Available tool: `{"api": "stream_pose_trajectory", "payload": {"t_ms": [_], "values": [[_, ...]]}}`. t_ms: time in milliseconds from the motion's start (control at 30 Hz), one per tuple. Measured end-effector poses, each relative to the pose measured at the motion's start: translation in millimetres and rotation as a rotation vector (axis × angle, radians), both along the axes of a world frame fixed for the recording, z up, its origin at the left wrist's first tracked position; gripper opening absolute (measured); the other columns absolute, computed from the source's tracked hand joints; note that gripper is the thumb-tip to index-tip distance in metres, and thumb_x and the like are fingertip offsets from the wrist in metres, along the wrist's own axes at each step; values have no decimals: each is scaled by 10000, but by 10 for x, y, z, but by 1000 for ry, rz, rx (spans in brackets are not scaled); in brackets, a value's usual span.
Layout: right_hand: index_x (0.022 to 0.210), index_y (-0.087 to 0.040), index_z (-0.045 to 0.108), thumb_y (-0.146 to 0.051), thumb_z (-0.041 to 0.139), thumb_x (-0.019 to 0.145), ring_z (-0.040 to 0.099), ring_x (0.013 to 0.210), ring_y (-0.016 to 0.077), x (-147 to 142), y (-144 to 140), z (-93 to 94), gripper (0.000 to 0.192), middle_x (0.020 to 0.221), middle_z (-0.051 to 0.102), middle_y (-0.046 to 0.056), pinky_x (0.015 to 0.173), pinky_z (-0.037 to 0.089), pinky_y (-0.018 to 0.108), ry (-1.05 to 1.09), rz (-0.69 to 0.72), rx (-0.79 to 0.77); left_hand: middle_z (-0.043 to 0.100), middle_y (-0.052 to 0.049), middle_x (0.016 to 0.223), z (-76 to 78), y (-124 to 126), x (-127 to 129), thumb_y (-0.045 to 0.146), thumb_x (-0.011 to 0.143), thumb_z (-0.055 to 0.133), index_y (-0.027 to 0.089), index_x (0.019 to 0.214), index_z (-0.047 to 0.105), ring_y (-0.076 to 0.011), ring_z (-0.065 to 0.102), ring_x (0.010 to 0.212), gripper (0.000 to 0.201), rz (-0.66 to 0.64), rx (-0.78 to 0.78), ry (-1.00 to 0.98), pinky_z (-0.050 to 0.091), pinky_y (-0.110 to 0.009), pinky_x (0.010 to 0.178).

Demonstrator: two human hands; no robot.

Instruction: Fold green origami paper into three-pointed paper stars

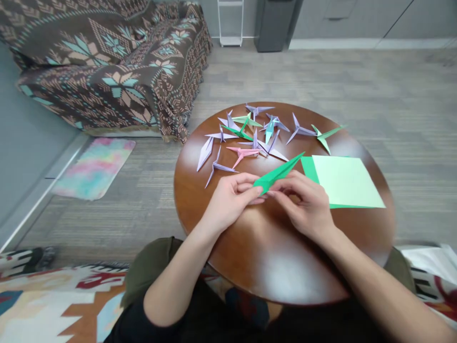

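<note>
Over the tabletop, left fingers and right fingers pinch folded green paper pointing toward the far-right edge.

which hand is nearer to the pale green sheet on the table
Right. The right hand is just to the left of the pale green sheet; the left hand is farther left, holding the folded green paper.
</note>
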State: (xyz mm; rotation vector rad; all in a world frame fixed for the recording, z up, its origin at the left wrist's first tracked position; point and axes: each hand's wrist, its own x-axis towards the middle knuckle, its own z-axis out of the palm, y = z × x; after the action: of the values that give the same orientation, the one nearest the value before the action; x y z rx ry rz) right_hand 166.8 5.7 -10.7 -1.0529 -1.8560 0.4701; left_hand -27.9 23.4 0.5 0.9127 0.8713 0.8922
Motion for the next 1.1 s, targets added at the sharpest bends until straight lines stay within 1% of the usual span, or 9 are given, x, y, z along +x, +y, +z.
{"api": "stream_pose_trajectory", "payload": {"t_ms": [133, 333, 400, 500, 600, 667, 800, 900, 1100], "values": [[875, -228, 723, -166, 754, 931, 614, 686, 153, -12, -10, -28, 90, 814, 684, 10, 577, 530, 280, 96, -88, -14, 822, -46, 809, 16, -12, 13, 344, 737, 935, 142, 1050, 683, -206, 814, 796, 449, 82, 20, 24, 667, -320, 820], [885, -241, 746, -180, 773, 920, 686, 698, 146, -21, -20, -55, 75, 836, 738, -8, 626, 589, 266, 189, -52, -127, 799, -31, 773, -17, 49, 0, 326, 728, 929, 141, 935, 702, -156, 762, 660, 359, 49, 105, 62, 658, -277, 708], [883, -243, 755, -176, 786, 909, 705, 673, 138, -30, -25, -53, 78, 813, 763, -21, 631, 594, 254, 231, -48, -175, 793, -29, 764, -33, 62, -3, 309, 764, 898, 140, 932, 704, -144, 746, 641, 308, 36, 160, 73, 646, -262, 692], [866, -241, 777, -185, 828, 872, 719, 634, 139, -45, -30, -38, 76, 762, 783, -27, 614, 588, 248, 311, -91, -210, 802, -42, 822, -41, 37, 11, 299, 877, 790, 147, 1046, 700, -160, 773, 724, 245, 52, 255, 87, 645, -265, 732], [833, -232, 793, -196, 859, 836, 712, 611, 144, -58, -29, -9, 75, 731, 790, -18, 586, 571, 248, 382, -178, -207, 817, -34, 948, -28, -16, 38, 283, 905, 772, 204, 1222, 633, -180, 804, 872, 355, 89, 336, 95, 642, -290, 853], [805, -226, 793, -207, 872, 819, 700, 593, 143, -62, -27, 12, 82, 713, 788, -13, 563, 556, 246, 407, -223, -207, 814, -23, 981, -21, -38, 54, 249, 858, 820, 216, 1154, 652, -182, 806, 913, 342, 105, 374, 117, 632, -276, 877], [791, -224, 795, -210, 872, 812, 708, 583, 151, -60, -25, 16, 81, 703, 790, -11, 562, 566, 255, 393, -232, -188, 788, -20, 812, -24, -40, 74, 212, 842, 806, 167, 865, 715, -168, 793, 774, 104, 164, 373, 165, 638, -253, 773], [795, -229, 796, -213, 867, 822, 733, 602, 164, -70, -30, -5, 78, 721, 799, -9, 589, 595, 270, 396, -233, -166, 798, -35, 784, -30, -41, 90, 220, 843, 810, 156, 836, 733, -182, 800, 756, 100, 204, 358, 135, 661, -283, 783], [785, -222, 788, -245, 882, 830, 756, 628, 173, -129, -69, 33, 106, 727, 806, 3, 619, 626, 282, 493, -231, -195, 823, -69, 887, -24, -64, 108, 213, 809, 838, 143, 793, 722, -186, 813, 768, 137, 227, 359, 68, 684, -304, 798]]}}
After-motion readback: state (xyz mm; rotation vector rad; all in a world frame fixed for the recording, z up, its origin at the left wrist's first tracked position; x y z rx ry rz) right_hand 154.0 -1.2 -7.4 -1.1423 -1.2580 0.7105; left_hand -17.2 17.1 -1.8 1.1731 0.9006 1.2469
